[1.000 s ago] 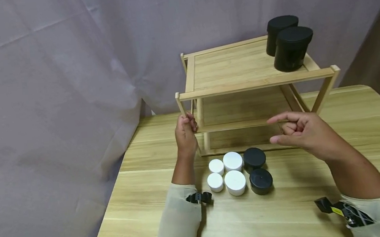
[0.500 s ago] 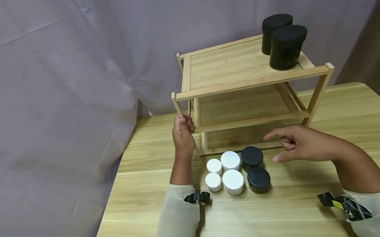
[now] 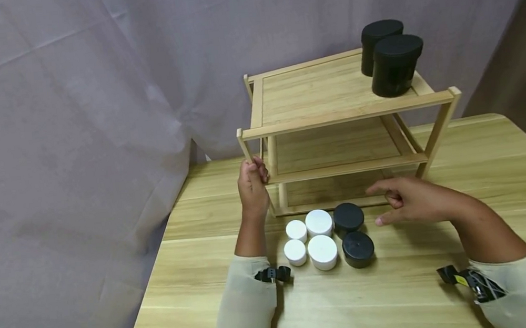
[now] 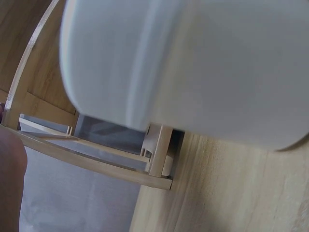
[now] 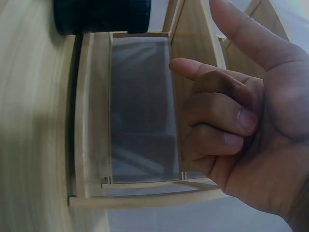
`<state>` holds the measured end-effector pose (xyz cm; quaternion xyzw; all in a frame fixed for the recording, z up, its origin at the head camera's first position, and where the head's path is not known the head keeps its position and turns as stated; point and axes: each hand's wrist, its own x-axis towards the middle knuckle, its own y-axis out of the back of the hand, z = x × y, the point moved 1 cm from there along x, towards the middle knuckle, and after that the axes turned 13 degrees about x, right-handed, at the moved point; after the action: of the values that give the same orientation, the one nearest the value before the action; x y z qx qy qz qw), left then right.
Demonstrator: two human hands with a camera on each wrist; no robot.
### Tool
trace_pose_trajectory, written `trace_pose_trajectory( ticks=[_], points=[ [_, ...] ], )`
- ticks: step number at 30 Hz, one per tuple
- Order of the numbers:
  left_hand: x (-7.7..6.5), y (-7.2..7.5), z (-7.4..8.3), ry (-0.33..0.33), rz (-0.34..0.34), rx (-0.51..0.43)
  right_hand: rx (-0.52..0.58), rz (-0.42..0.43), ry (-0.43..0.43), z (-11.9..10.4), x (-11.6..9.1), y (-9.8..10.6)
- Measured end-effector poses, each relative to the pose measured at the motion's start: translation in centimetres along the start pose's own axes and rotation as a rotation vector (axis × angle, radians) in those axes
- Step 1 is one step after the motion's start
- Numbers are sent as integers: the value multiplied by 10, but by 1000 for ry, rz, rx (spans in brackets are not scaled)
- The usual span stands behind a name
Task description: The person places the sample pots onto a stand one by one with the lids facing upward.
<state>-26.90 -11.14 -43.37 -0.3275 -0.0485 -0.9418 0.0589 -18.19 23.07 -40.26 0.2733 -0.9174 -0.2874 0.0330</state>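
A three-tiered wooden rack (image 3: 313, 93) is stood upright on the wooden table (image 3: 343, 304), its long axis laid left to right, roughly parallel to the table's far edge, one long side turned near. Its near left upright (image 3: 244, 147) is grasped by the left hand (image 3: 252, 186), with fingers curled round it beside the middle shelf's left end. At the right end of the top shelf, two tall black jars, one near (image 3: 395, 69) and one far (image 3: 368, 56), are stood with their long axes vertical, lids up. In front of the rack, six low jars are set lids up in two rows: small white (image 3: 295, 252) at left, larger white (image 3: 323, 252) in the middle, black (image 3: 358, 250) at right. The right hand (image 3: 409, 200) is held just right of the black pair, index finger and thumb stretched leftward and spread apart, the other fingers folded, nothing grasped.
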Motion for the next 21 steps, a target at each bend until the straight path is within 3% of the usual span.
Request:
trace_pose_trajectory(
  ticks=[7,16,21],
  points=[
    [0,-1,-1,-9,-6,-23,43,1,42,6,7,-10],
    [1,-6,1,-10,-23,-30,-6,120,41,5,13,-22],
    [1,-3,2,7,3,-37,23,77,41,8,20,-28]
  ],
)
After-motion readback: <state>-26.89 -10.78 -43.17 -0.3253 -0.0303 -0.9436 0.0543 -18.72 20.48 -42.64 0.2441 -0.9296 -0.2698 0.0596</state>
